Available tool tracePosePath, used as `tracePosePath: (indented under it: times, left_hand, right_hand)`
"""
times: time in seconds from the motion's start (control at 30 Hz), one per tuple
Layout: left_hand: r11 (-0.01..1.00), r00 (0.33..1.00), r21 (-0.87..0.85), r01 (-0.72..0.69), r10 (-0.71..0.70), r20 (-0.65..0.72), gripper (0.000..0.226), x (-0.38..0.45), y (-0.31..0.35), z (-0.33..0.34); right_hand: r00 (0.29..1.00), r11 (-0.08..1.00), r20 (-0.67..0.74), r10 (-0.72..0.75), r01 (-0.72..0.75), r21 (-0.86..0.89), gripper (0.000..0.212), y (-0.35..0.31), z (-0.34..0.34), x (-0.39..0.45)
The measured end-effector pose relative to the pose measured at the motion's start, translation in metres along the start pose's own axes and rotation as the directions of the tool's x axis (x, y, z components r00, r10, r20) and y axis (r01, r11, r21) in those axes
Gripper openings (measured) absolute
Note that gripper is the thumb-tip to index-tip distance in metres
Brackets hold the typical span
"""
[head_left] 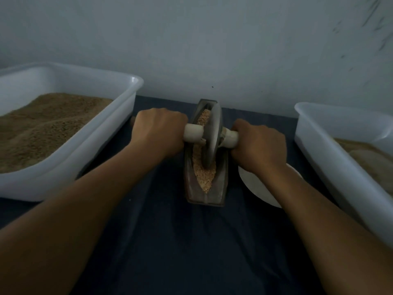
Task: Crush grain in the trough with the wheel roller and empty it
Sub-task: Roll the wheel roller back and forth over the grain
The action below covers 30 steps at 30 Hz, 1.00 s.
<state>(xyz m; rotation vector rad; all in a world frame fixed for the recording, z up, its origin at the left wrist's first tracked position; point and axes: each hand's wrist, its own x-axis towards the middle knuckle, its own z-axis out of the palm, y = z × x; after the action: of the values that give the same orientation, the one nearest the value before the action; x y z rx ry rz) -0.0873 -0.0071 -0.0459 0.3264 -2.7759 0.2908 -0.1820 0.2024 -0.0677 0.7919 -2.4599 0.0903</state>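
Both hands, the left hand (158,133) and right hand (258,143), are gripping the wheel roller (211,133) axle, its disc standing in the grain-filled trough (205,196); apparently a white plate (258,186) is lying right of the trough.

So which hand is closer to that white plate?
Right. The right hand grips the roller handle just above the white plate; the left hand is across the trough.
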Motion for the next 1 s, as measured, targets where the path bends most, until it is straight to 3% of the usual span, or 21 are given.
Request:
tracePosePath:
  times: [0.37, 0.67, 1.0]
  left_hand:
    - [1.000, 0.986, -0.001, 0.007, -0.007, -0.169, 0.030, -0.022, 0.002, 0.007]
    - [0.999, 0.997, -0.017, 0.030, -0.032, -0.070, 0.022, 0.009, -0.002, 0.010]
    - [1.000, 0.997, -0.009, 0.009, -0.008, 0.076, 0.021, 0.049, -0.010, 0.013]
  right_hand:
    - [0.998, 0.999, -0.053, -0.015, 0.014, -0.035, 0.023, -0.006, -0.004, -0.010]
    - [0.984, 1.000, 0.177, 0.010, -0.011, 0.006, 0.013, 0.008, 0.006, 0.025]
    - [0.885, 0.995, 0.463, -0.041, -0.003, 0.095, 0.019, 0.017, 0.013, 0.067]
